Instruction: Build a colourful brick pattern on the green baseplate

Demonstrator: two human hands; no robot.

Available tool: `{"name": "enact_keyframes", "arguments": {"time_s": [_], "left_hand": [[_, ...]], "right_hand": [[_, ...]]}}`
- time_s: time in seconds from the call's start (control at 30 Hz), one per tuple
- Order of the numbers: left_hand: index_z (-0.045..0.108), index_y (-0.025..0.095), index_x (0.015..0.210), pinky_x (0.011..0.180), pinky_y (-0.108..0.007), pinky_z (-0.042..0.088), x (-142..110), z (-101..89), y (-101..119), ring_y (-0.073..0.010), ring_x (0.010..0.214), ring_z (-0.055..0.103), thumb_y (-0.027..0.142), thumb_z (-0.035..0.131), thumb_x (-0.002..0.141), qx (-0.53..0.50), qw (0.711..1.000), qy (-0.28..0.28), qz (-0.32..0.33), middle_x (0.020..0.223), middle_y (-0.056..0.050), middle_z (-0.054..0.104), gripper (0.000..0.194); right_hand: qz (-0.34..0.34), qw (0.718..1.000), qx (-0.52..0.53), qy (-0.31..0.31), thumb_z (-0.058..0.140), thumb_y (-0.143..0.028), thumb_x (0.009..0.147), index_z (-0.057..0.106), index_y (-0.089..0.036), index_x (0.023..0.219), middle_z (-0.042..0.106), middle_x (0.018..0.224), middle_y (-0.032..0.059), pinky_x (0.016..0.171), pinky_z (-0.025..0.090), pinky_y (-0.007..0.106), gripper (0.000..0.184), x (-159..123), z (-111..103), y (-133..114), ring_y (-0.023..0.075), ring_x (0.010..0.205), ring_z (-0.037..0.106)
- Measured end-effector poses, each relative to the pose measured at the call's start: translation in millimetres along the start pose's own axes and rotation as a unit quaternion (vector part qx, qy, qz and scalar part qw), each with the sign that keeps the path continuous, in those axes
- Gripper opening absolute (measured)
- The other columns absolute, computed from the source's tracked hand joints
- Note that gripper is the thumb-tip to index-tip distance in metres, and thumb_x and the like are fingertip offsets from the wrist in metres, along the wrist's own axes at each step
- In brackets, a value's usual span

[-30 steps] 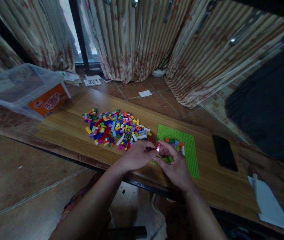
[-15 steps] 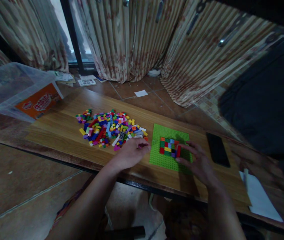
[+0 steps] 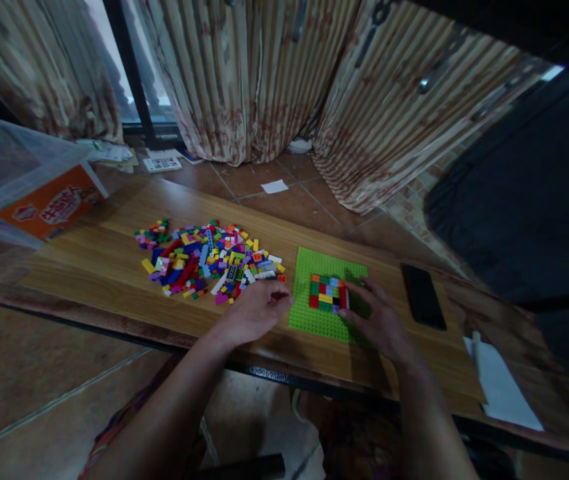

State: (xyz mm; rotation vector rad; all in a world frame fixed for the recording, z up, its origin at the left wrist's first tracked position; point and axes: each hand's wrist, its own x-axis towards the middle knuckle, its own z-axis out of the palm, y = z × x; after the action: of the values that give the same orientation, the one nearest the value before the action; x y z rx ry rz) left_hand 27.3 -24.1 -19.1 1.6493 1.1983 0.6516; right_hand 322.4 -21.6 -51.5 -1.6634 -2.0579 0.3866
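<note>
A small block of coloured bricks (image 3: 325, 298), in red, green, yellow, blue and orange, sits on the green baseplate (image 3: 304, 320). Along its right side is a long red brick (image 3: 343, 297), with the thumb and fingertips of my right hand (image 3: 381, 323) at its two ends. My left hand (image 3: 259, 310) hovers by the baseplate's left edge, thumb and fingers curled together; whatever they may hold is too small to make out. Just beyond this hand spreads a pile of loose bricks (image 3: 199, 257) in many colours and sizes.
All this lies on a wooden board (image 3: 114, 253) on a low table. A black phone (image 3: 423, 297) rests right of the baseplate, with white paper (image 3: 507, 387) farther right. A clear plastic bin (image 3: 29, 160) with an orange label stands at the left end. Curtains (image 3: 254, 80) hang behind.
The view has turned slightly right, so everything appears farther left. The red brick now looks lower and closer against the block's right side. My left hand keeps its curled pose near the baseplate.
</note>
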Motion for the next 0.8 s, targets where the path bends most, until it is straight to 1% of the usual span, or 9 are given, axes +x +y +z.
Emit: {"name": "enact_keyframes", "arguments": {"time_s": [0.13, 0.23, 0.3, 0.37, 0.47, 0.5, 0.57, 0.67, 0.8], "left_hand": [[0.068, 0.016, 0.087, 0.066, -0.026, 0.042, -0.8, -1.4, 3.3, -0.0154, 0.074, 0.06, 0.034, 0.048, 0.089, 0.013, 1.0, 0.001, -0.004, 0.08, -0.002, 0.069, 0.027], [0.068, 0.016, 0.086, 0.066, -0.026, 0.042, -1.0, -2.0, 4.3, -0.0154, 0.074, 0.06, 0.034, 0.048, 0.088, 0.012, 1.0, 0.006, 0.001, 0.08, -0.002, 0.068, 0.027], [0.068, 0.016, 0.086, 0.067, -0.026, 0.042, -1.1, -2.2, 4.8, -0.0153, 0.075, 0.06, 0.033, 0.048, 0.088, 0.008, 1.0, 0.006, 0.001, 0.081, -0.002, 0.068, 0.027], [0.068, 0.016, 0.086, 0.067, -0.026, 0.043, -1.3, -2.3, 5.6, -0.0153, 0.074, 0.06, 0.033, 0.048, 0.088, 0.01, 1.0, 0.005, 0.001, 0.08, -0.002, 0.068, 0.026], [0.069, 0.017, 0.087, 0.068, -0.026, 0.043, -1.5, -2.1, 6.8, -0.0152, 0.075, 0.06, 0.033, 0.049, 0.088, 0.011, 1.0, 0.009, -0.003, 0.08, -0.002, 0.069, 0.026], [0.069, 0.017, 0.087, 0.068, -0.026, 0.043, -1.5, -2.0, 7.0, -0.0152, 0.075, 0.061, 0.033, 0.049, 0.088, 0.01, 1.0, 0.013, -0.004, 0.081, -0.002, 0.069, 0.025], [0.069, 0.017, 0.087, 0.069, -0.026, 0.043, -1.4, -1.5, 7.2, -0.0149, 0.075, 0.061, 0.032, 0.049, 0.087, 0.007, 1.0, 0.016, -0.004, 0.082, -0.002, 0.069, 0.025], [0.069, 0.017, 0.087, 0.068, -0.026, 0.043, -1.3, -1.4, 7.7, -0.0148, 0.074, 0.06, 0.032, 0.048, 0.088, 0.009, 1.0, 0.016, -0.001, 0.081, -0.002, 0.069, 0.025], [0.069, 0.017, 0.088, 0.069, -0.026, 0.043, -2.4, -3.9, 9.9, -0.0149, 0.075, 0.06, 0.03, 0.048, 0.088, 0.007, 1.0, 0.026, 0.0, 0.083, -0.002, 0.069, 0.025]], "right_hand": [[0.011, 1.0, 0.004, -0.003, 0.069, -0.054, 0.077, 0.06, -0.031, 0.127, 0.044, 0.145, 0.0099, 0.107, 0.038, 0.059, 0.055, -0.2, -0.8, -1.8, 0.0329, 0.135, 0.042], [0.018, 1.0, 0.008, -0.002, 0.068, -0.055, 0.077, 0.059, -0.029, 0.128, 0.046, 0.144, 0.0115, 0.107, 0.038, 0.057, 0.058, -0.9, -3.0, -2.5, 0.0321, 0.133, 0.044], [0.022, 0.999, 0.016, 0.02, 0.067, -0.056, 0.078, 0.059, -0.026, 0.128, 0.048, 0.141, 0.0126, 0.106, 0.04, 0.054, 0.059, -0.3, -3.9, -2.0, 0.0305, 0.13, 0.047], [0.042, 0.997, 0.039, 0.053, 0.063, -0.058, 0.08, 0.061, -0.023, 0.126, 0.055, 0.133, 0.014, 0.099, 0.046, 0.05, 0.058, 1.4, -4.0, -1.9, 0.0286, 0.12, 0.055], [0.12, 0.982, 0.083, 0.117, 0.056, -0.06, 0.082, 0.068, -0.017, 0.112, 0.069, 0.107, 0.014, 0.079, 0.053, 0.042, 0.054, 5.3, -3.0, -5.9, 0.0247, 0.09, 0.066], [0.15, 0.975, 0.093, 0.136, 0.056, -0.061, 0.082, 0.07, -0.015, 0.105, 0.071, 0.097, 0.013, 0.073, 0.053, 0.039, 0.053, 6.7, -2.2, -8.9, 0.0235, 0.082, 0.066], [0.197, 0.962, 0.105, 0.16, 0.06, -0.062, 0.078, 0.072, -0.014, 0.09, 0.072, 0.082, 0.011, 0.066, 0.051, 0.035, 0.05, 9.4, 0.8, -16.5, 0.0226, 0.072, 0.065], [0.234, 0.953, 0.123, 0.146, 0.067, -0.063, 0.07, 0.071, -0.015, 0.077, 0.072, 0.072, 0.0089, 0.061, 0.047, 0.033, 0.048, 12.9, 9.2, -28.3, 0.0217, 0.065, 0.064], [0.256, 0.949, 0.137, 0.126, 0.07, -0.062, 0.065, 0.069, -0.016, 0.069, 0.07, 0.066, 0.0081, 0.058, 0.044, 0.032, 0.047, 17.1, 19.7, -34.6, 0.0206, 0.06, 0.062]]}}
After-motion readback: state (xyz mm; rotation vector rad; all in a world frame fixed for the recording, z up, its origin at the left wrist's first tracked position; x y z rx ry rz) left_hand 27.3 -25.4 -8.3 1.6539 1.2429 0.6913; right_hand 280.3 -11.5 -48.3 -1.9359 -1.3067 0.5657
